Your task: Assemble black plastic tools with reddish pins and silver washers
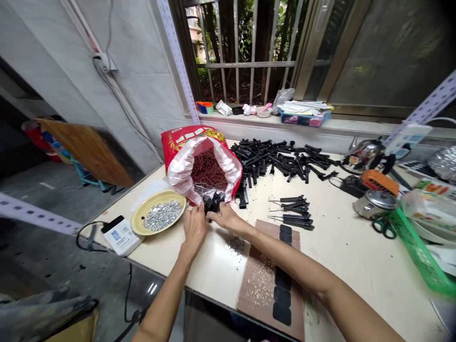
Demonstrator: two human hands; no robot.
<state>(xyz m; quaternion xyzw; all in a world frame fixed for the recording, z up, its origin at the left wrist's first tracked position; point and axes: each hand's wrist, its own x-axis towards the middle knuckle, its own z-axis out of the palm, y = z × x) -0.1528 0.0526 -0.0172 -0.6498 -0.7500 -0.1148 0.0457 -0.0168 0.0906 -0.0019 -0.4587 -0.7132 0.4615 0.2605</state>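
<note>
My left hand (195, 222) and my right hand (228, 218) are close together at the mouth of a red and white bag (178, 164). Both are closed on a cluster of black plastic pieces (213, 202); the fingertips are partly hidden. Inside the bag lie many thin reddish-brown rods (207, 168), with bare metal ends towards me. A yellow plate (137, 227) of small silvery metal pieces (162, 214) sits left of my left hand. Beyond my right forearm, several black pieces with thin metal rods (292, 220) lie in a row.
A heap of black plastic parts (270, 156) spreads along the back. Beneath my right forearm lies a brown board (258, 285) with black pads (282, 297). At right are a lidded metal pot (374, 204), scissors (384, 229) and a green basket (416, 251). A white box (121, 237) stands at the left edge.
</note>
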